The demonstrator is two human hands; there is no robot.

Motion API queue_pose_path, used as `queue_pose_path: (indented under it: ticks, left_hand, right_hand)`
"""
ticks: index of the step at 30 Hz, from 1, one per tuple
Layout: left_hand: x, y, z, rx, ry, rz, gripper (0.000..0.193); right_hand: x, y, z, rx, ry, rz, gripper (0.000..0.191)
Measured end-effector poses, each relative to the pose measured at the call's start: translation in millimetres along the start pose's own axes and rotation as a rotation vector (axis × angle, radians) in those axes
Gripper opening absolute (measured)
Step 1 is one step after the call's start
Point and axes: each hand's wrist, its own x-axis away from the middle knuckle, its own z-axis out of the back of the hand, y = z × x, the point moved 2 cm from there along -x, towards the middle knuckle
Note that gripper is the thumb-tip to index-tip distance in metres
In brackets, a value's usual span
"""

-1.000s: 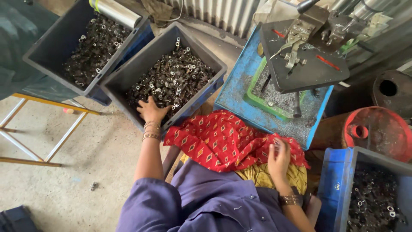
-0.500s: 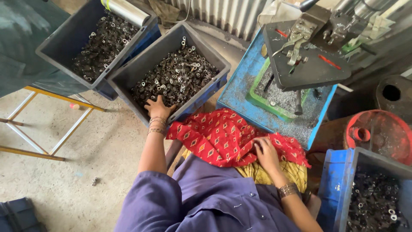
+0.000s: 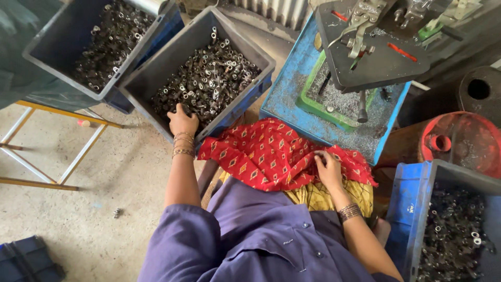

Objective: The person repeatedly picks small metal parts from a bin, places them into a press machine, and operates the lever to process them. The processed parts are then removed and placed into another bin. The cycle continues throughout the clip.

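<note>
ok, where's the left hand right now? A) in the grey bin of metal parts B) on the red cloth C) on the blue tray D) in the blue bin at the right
A: the left hand reaches over the near rim of the grey bin onto the metal parts, while the right hand rests on the red cloth.

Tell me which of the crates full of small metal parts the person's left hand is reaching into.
The middle grey plastic crate: the left hand rests on its near rim.
</note>
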Motion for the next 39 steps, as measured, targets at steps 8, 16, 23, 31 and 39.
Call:
queue_pose_path:
  ticks: [8,16,23,31,39]
  left_hand:
    - [3,1,3,-0.069,-0.225,-0.084,0.1]
    - [9,11,14,-0.045,-0.092,-0.186,0.08]
    - [9,9,13,0.21,0.175,-0.313,0.042]
    - [10,-2,12,1.201,0.342,-0.225,0.03]
    - [45,4,21,1.876,0.044,0.252,0.023]
  right_hand:
    - [3,7,-1,-0.024,-0.035,-0.01,0.023]
    - [1,5,-1,-0.054,-0.06,-0.046,0.023]
    - [1,5,-2,-0.053,-0.068,-0.067,0.023]
    - [2,-1,1,-0.08,-0.056,-0.057,0.022]
    - [5,0,-1,-0.074,-0.043,-0.053,0.022]
